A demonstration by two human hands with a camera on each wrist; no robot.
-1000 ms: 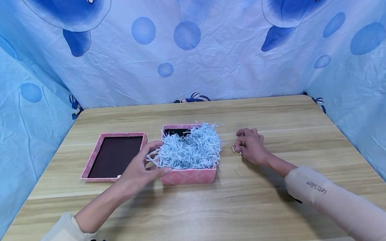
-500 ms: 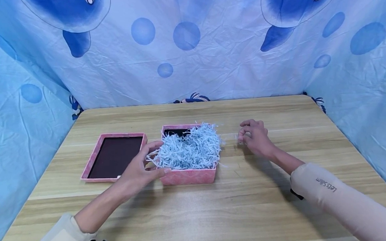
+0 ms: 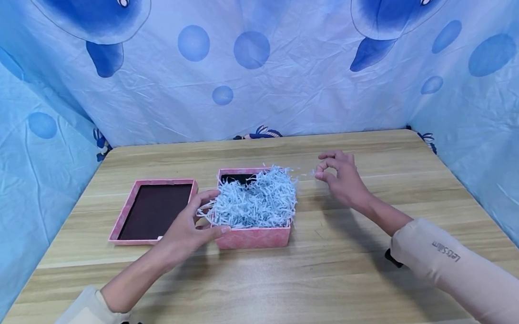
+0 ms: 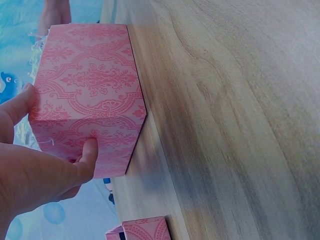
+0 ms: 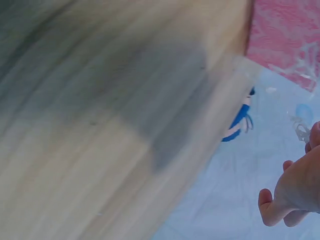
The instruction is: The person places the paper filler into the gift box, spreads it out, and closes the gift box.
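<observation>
A pink patterned box [image 3: 252, 239] heaped with pale blue shredded paper [image 3: 258, 202] stands near the middle of the table. My left hand [image 3: 193, 226] holds its near left corner, the thumb on the front wall and fingers at the left side. In the left wrist view, two digits rest against the box [image 4: 90, 75] on either side of that corner. To the box's right, my right hand [image 3: 342, 181] is raised above the table, thumb and forefinger pinched together. A few thin paper shreds [image 5: 301, 131] stick out from its fingertips in the right wrist view.
The pink box lid [image 3: 154, 213] lies with its dark inside up, left of the box. A dark patch [image 3: 237, 178] shows at the box's back left. Blue cloth [image 3: 287, 101] printed with whales hangs behind the wooden table [image 3: 306, 287].
My right hand has picked up paper shreds from the table, risen and moved away toward the back, then slightly left toward the box. My left hand and the box have stayed put.
</observation>
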